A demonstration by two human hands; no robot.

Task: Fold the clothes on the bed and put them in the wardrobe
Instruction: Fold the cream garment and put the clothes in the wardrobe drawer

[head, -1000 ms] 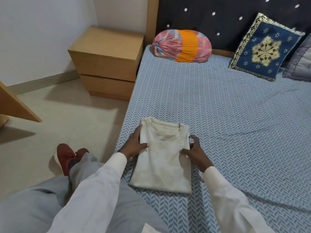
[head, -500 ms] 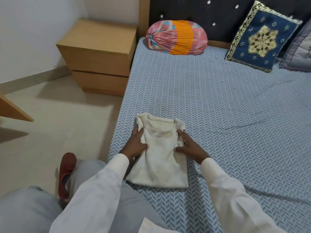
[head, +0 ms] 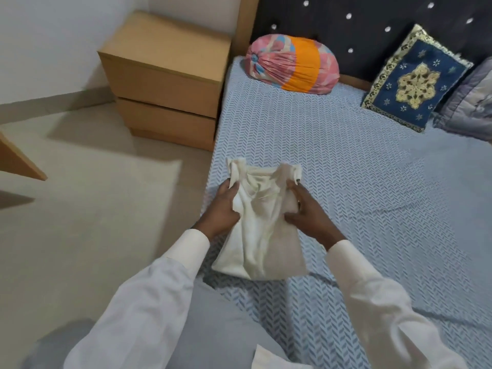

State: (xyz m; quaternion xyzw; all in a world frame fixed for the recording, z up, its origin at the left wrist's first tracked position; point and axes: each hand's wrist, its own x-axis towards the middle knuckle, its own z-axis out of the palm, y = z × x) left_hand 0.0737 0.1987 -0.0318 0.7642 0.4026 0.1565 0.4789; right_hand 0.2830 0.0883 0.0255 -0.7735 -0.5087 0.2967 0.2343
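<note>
1. Since the earlier frame, the folded shirt [head: 259, 230] no longer lies flat on the bed [head: 372, 209]. Its collar end is now bunched and creased between the two hands, which have closed in on its sides.
2. The left hand [head: 222, 209] grips the left edge of the shirt. Its thumb lies on top of the fabric and its fingers are curled round the edge.
3. The right hand [head: 310, 217] grips the right edge in the same way, with the thumb pressed onto the top layer and the fingers wrapped beneath.
4. The shirt is over the left side of the bed, near the bed's left edge. Whether the shirt's lower hem touches the bed cannot be told.
5. Both arms wear white sleeves.
6. A pink and orange bolster [head: 291, 65] lies at the head of the bed, against the dark headboard [head: 372, 22].
7. A blue embroidered cushion [head: 415, 83] leans on the headboard at the right of the bed's head.
8. A wooden nightstand [head: 165, 75] stands on the floor [head: 93, 222] just beside the bed's left head corner.
</note>
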